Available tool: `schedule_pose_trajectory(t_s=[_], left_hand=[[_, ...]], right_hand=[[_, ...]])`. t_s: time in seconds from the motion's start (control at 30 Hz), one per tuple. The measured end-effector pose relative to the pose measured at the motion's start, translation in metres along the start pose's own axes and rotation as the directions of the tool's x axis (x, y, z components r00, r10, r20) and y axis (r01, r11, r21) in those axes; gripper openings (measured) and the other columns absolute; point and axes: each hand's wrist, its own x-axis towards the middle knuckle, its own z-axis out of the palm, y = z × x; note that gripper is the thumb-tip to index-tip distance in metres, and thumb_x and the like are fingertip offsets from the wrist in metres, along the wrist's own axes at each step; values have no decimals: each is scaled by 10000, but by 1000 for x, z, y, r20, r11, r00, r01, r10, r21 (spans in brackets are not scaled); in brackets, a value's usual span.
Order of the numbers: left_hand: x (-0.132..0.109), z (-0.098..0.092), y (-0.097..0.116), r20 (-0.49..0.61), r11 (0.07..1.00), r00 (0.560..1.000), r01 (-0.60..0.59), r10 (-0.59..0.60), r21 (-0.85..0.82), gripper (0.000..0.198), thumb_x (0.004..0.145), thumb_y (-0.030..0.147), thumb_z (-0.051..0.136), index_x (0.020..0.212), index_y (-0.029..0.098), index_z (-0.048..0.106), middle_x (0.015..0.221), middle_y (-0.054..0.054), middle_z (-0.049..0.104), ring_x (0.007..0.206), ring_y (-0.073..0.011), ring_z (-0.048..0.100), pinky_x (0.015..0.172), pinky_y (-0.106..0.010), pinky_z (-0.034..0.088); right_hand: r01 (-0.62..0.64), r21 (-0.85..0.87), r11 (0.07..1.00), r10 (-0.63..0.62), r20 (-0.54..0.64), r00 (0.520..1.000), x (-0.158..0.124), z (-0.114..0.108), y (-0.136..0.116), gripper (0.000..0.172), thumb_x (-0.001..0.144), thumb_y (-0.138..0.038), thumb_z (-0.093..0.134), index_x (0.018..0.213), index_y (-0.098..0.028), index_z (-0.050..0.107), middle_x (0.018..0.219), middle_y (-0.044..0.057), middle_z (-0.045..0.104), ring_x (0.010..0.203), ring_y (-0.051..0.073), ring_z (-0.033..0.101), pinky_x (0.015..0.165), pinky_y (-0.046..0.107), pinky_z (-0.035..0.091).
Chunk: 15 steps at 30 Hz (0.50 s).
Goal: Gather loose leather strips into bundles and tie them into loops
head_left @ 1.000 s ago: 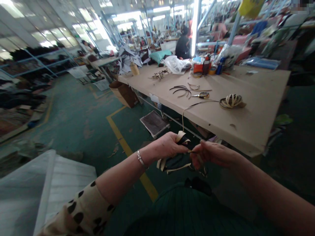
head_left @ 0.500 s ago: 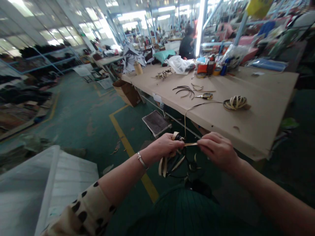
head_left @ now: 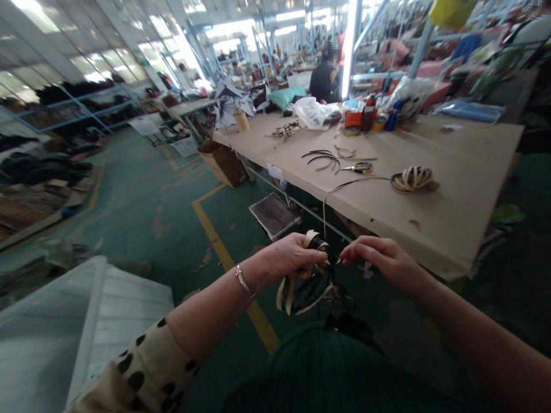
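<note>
1. The left hand point(head_left: 293, 255) closes around the bundle point(head_left: 289, 295), which hangs below it, off the table point(head_left: 465, 172); a slack grip could let it slip.
2. The right hand point(head_left: 379, 255) holds its fingers close together beside the bundle; whether they pinch anything, I cannot tell.
3. A strip point(head_left: 324, 215) drops over the table's near edge from the coil point(head_left: 412, 179), toward the right end; a tug could drag or tangle it.
4. The carton point(head_left: 224, 169) stands below that edge's left end, contents too dark to tell.
5. The white bin point(head_left: 133, 310), far left, hides its contents.
</note>
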Motion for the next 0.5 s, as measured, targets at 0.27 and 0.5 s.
schedule_pose_trajectory(t_s=[0.27, 0.5], left_hand=[[-5, -4, 4, -2, 992, 1000, 5, -5, 127, 233, 728, 325, 669, 673, 108, 605, 493, 27, 470, 376, -38, 340, 361, -155, 240], [-9, -8, 3, -48, 989, 999, 9, -2, 149, 172, 744, 238, 636, 646, 119, 559, 503, 27, 482, 381, -43, 366, 360, -144, 274]], right_hand=[[-4, -83, 997, 33, 340, 940, 33, 21, 4, 426, 881, -490, 482, 740, -133, 667, 687, 20, 611, 642, 109, 521, 607, 236, 426], [245, -299, 922, -122, 376, 918, 38, 15, -11, 167, 825, -290, 590, 844, -210, 736, 856, 23, 610, 793, 129, 582, 745, 253, 450]])
